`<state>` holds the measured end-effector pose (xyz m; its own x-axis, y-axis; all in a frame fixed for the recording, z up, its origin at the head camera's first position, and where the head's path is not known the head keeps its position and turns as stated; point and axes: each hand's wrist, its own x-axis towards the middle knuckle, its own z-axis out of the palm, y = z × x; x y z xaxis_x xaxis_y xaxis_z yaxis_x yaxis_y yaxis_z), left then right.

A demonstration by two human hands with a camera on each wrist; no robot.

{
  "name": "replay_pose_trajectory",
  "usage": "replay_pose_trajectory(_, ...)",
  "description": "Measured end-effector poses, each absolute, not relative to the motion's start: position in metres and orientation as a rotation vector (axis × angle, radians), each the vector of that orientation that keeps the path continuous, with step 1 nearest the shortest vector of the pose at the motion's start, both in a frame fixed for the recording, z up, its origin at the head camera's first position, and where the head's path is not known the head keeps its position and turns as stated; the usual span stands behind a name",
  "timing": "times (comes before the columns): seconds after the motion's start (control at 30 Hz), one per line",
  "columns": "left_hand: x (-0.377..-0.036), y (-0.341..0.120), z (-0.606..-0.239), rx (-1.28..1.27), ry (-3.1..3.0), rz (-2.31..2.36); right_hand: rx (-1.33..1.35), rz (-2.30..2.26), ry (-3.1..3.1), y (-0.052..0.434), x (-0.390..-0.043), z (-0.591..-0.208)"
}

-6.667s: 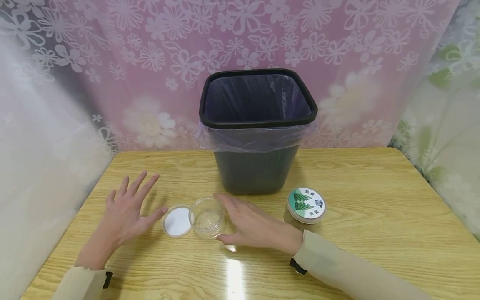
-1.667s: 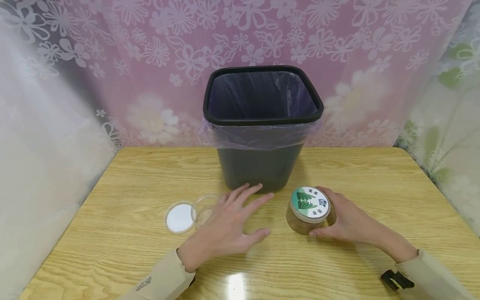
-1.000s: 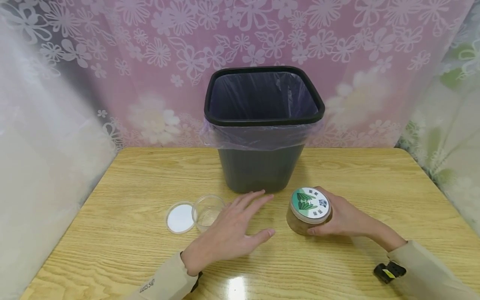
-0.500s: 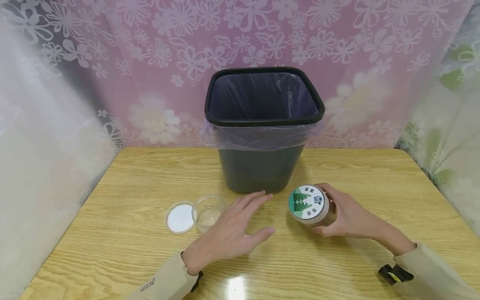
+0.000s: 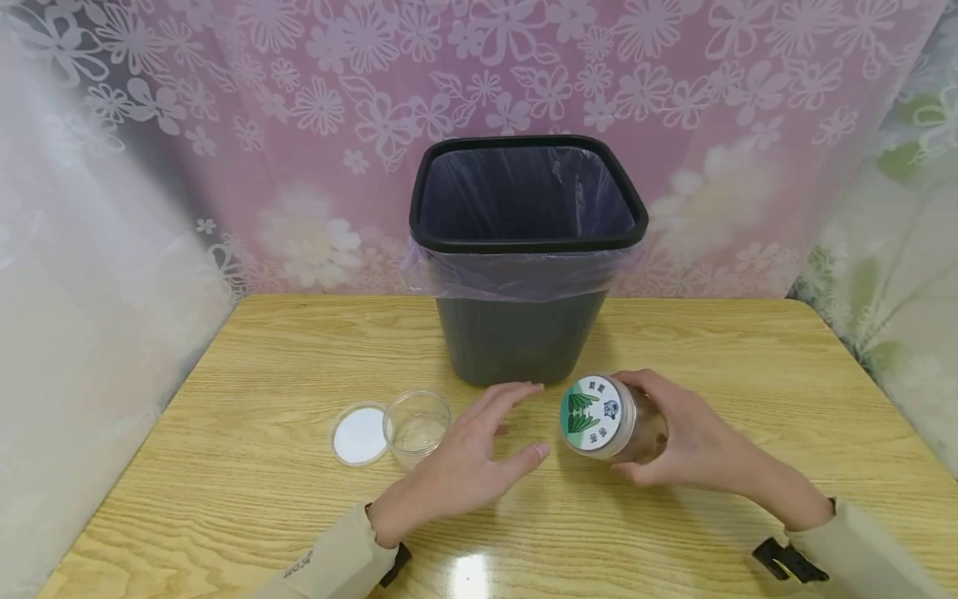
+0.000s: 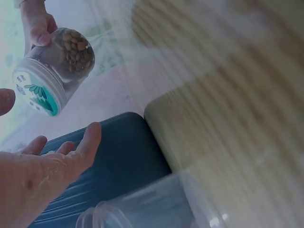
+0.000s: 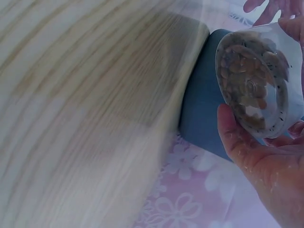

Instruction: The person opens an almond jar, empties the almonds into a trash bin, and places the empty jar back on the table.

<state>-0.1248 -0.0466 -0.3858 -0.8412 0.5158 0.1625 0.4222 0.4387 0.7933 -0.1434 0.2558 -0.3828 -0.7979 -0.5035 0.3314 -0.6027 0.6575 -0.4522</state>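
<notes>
My right hand grips a clear plastic jar around its side. Brown nut-like pieces show through its wall in the left wrist view, and through its base in the right wrist view. The jar tilts to the left, its green and white printed lid facing my left hand. That hand holds nothing; its fingers are spread and loosely bent, apart from the lid. Just behind it stands an open clear jar, partly hidden by the hand. A round lid with a white disc lies beside that jar.
A dark bin with a purple liner bag stands at the middle back of the wooden table. Behind it hangs a pink floral curtain. Pale curtains hang at both sides.
Earlier the right hand was at the open jar on the left. It has since gripped the filled jar, lifted it and tipped it leftward. The left hand has come rightward toward it.
</notes>
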Motion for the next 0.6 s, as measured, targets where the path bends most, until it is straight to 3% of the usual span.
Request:
replay_pose_trajectory(0.17, -0.124, -0.044, -0.387, 0.799, 2.435, 1.548, 0.955, 0.861, -2.676, 0.250, -0.140, -0.379)
replay_pose_trajectory(0.6, -0.128, -0.045, -0.384, 1.098, 2.515, 1.414, 1.018, 0.912, -2.733, 0.243, -0.137, -0.377)
